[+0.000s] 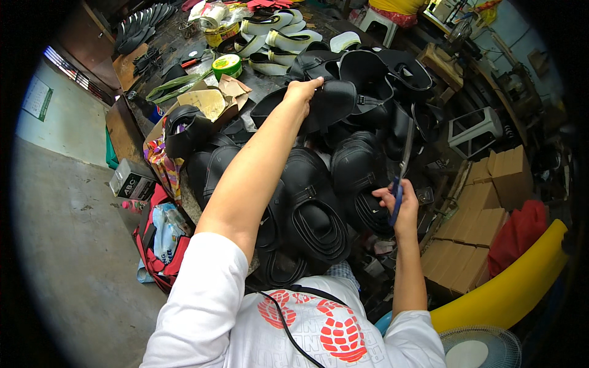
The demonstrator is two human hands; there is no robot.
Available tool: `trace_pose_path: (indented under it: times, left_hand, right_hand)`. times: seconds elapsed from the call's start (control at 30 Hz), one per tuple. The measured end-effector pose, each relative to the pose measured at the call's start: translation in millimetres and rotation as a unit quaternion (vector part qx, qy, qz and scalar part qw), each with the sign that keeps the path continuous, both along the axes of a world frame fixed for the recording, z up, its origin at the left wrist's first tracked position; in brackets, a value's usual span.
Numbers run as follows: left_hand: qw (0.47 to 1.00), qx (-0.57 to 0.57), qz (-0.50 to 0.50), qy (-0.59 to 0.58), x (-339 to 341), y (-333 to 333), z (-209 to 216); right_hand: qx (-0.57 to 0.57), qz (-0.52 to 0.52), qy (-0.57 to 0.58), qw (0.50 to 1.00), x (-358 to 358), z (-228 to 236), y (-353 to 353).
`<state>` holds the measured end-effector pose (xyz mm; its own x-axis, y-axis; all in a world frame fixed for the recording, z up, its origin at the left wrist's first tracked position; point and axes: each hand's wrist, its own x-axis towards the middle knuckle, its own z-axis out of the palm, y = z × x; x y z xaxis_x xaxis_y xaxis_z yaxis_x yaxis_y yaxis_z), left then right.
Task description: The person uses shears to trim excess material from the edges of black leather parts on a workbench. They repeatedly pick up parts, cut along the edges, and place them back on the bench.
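Observation:
My left hand (303,95) reaches far forward over the table, its fingers closed on the edge of a black shoe upper (334,103) with a small buckled strap. In my right hand (402,211) is a pair of scissors (399,193) with blue handles, blades pointing up and away from me. Stacks of black shoe uppers (307,175) lie nested together between my arms. More curved black uppers (368,67) are heaped beyond my left hand.
White-lined shoe pieces (288,40) and a green round tin (227,65) stand at the back. A small black upper (184,132) sits left of my arm. Cardboard boxes (469,236), a white stool (475,132), a yellow curved object (509,285) and a fan (481,349) are at right.

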<state>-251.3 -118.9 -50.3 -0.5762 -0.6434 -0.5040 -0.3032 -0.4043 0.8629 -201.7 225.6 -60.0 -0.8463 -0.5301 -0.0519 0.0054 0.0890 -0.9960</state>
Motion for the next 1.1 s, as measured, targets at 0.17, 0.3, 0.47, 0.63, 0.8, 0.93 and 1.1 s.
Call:
trace_pose_path:
  times: [0.17, 0.3, 0.47, 0.63, 0.8, 0.93, 1.1]
  left_hand:
    - [0.981, -0.137, -0.134, 0.029, 31, -20, 15]
    - [0.958, -0.2, -0.205, 0.014, 56, -31, 14]
    - [0.959, -0.194, -0.208, 0.001, 71, -38, 16]
    - [0.923, -0.29, -0.248, -0.054, 71, -53, 23]
    - [0.958, -0.184, -0.22, -0.019, 75, -60, 25]
    - [0.954, -0.214, -0.205, -0.041, 81, -54, 20]
    - [0.935, -0.295, -0.193, -0.023, 85, -45, 9]
  right_hand:
    - [-0.078, 0.159, -0.187, 0.966, -31, 11, -50]
    - [0.053, 0.223, -0.198, 0.953, -61, -2, -86]
    - [0.098, 0.29, -0.263, 0.915, -78, -10, -112]
    - [0.099, 0.303, -0.247, 0.915, -92, -4, -126]
    - [0.09, 0.36, -0.273, 0.888, -100, 2, -137]
    - [0.048, 0.323, -0.284, 0.902, -96, 0, -146]
    - [0.009, 0.279, -0.236, 0.931, -82, -6, -148]
